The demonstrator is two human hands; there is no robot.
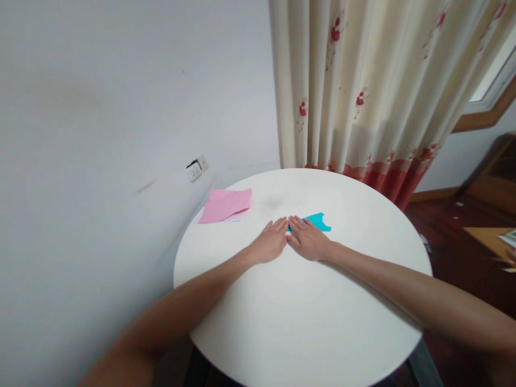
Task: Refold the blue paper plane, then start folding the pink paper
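Both palms lie flat, fingers spread: left hand [269,240] and right hand [307,238] pressing the folded turquoise paper piece [318,221] mid round white table [363,301]; keep pressure even (pink paper sheet [226,205] sits apart); I'd crease slowly outward.

A folded paper [318,221] lies on the desk [306,322], a little beyond its middle. The left hand [269,242] and right hand [308,239] rest flat on the desk side by side, fingertips touching, the right one lying over the near left part of the folded paper. A second sheet [226,205] lies at the far left edge of the desk, well apart from the hands. A curtain [363,86] hangs behind the desk, a wall [100,134] stands to its left, and a socket [196,168] sits on that wall behind the sheet.
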